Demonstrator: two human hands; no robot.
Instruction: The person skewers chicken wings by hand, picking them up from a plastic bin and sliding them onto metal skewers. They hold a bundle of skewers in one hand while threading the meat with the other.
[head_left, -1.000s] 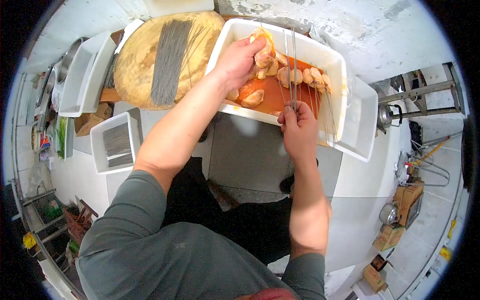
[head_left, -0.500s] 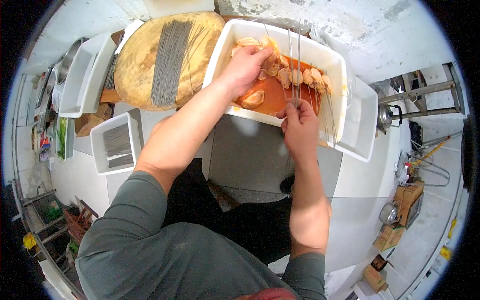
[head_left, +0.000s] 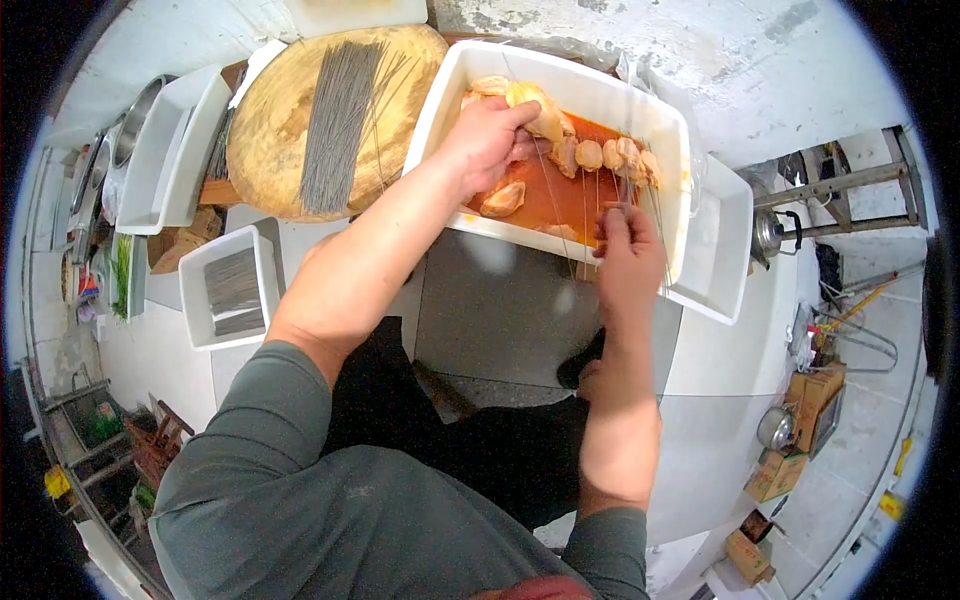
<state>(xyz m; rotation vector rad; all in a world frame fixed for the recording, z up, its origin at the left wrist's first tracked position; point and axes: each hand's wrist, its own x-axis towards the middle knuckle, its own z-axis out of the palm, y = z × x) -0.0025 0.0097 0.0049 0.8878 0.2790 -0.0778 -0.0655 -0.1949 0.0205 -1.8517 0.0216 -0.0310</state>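
Near the far left of a white tub (head_left: 560, 240) of red marinade, my left hand (head_left: 492, 142) pinches a pale chicken piece (head_left: 540, 112). A thin metal skewer slants past the fingers of this hand at the piece and runs out over the tub's near wall. My right hand (head_left: 630, 245), slightly blurred, is closed on thin metal skewers (head_left: 627, 180) above the tub's right part. Skewered chicken pieces (head_left: 608, 155) lie in a row behind it, their skewers leaning on the near side. A loose chicken piece (head_left: 503, 199) rests in the marinade below my left hand.
Left of the tub, a round wooden chopping block (head_left: 265, 130) bears a bundle of metal skewers (head_left: 340, 125). A small white bin (head_left: 195, 290) on the floor holds more skewers. Another white tub (head_left: 725, 240) stands on the right, with a kettle (head_left: 768, 232) beyond it.
My right hand has moved to the right with its skewers, away from my left hand. One skewer now stays by the chicken piece at my left hand, which has barely moved.
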